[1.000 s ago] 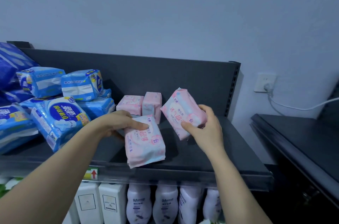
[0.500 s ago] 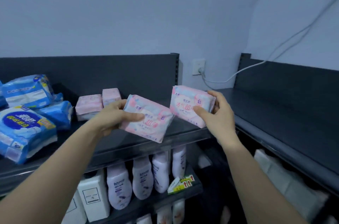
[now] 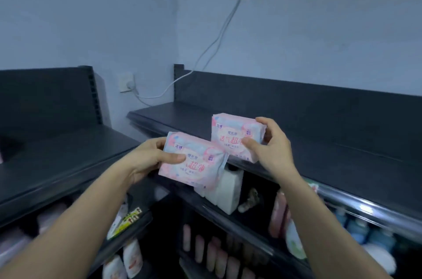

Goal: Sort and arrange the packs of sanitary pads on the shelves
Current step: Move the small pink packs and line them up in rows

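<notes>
So in the last second both packs came up off the left-hand dark grey metal shelf (image 3: 57, 159) and got carried round the corner. The view swung with them, so the blue packs and the other pink ones are out of sight now.

Left hand (image 3: 146, 159) has its grip on one soft pink-and-white plastic pack of pads (image 3: 196, 164), thumb across the front face. It's held in the air in front of the corner where the two shelves meet.

Right hand (image 3: 271, 153) holds the second pink pack (image 3: 235, 134) by its right end, thumb in front. That one sits over the front edge of the right-hand dark shelf (image 3: 331, 153), near its left corner. Can't tell if its bottom edge is touching the shelf yet.

My guess is the pink ones are getting their own spot over here, away from the blue. Next should just be setting the right one down, then the left one beside it. They're squishy packs, so they might flop over if stood on edge. White plastic containers (image 3: 228, 191) sit on the level below.
</notes>
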Tool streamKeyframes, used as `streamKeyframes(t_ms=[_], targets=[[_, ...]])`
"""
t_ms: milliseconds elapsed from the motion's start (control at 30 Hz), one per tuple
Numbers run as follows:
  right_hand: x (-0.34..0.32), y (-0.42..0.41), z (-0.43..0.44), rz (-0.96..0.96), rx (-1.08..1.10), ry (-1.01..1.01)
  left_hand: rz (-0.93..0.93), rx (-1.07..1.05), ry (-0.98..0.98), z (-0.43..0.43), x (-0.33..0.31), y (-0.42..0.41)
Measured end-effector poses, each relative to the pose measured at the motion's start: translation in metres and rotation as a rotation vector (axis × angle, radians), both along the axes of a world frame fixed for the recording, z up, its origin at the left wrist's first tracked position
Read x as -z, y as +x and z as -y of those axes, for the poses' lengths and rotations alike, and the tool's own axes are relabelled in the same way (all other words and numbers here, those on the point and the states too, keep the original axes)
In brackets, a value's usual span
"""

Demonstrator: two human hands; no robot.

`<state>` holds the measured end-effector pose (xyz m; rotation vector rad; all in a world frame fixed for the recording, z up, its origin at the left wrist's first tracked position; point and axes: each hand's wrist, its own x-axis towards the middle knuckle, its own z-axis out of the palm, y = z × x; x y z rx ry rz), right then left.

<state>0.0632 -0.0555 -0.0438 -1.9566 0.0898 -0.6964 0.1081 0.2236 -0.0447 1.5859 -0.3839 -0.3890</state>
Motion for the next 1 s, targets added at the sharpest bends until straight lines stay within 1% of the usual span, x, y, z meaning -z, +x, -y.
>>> streamKeyframes(t_ms=[200, 433, 533, 767, 1000], targets=[[-0.002, -0.082, 0.116, -0.003, 0.191, -0.039, 0.009, 0.22, 0.009, 0.132, -0.002, -0.033], [-0.005, -0.187, 0.242, -0.032, 0.358, -0.058, 0.03, 0.374, -0.017, 0.28, 0.001, -0.09], [-0.004, -0.231, 0.29, -0.035, 0.418, -0.066, -0.001, 0.44, -0.045, 0.339, 0.005, -0.114], [0.002, -0.314, 0.384, -0.062, 0.585, -0.059, -0.021, 0.612, -0.058, 0.466, 0.006, -0.163], [0.014, -0.371, 0.468, -0.088, 0.741, -0.05, -0.036, 0.768, -0.106, 0.573, -0.005, -0.195]])
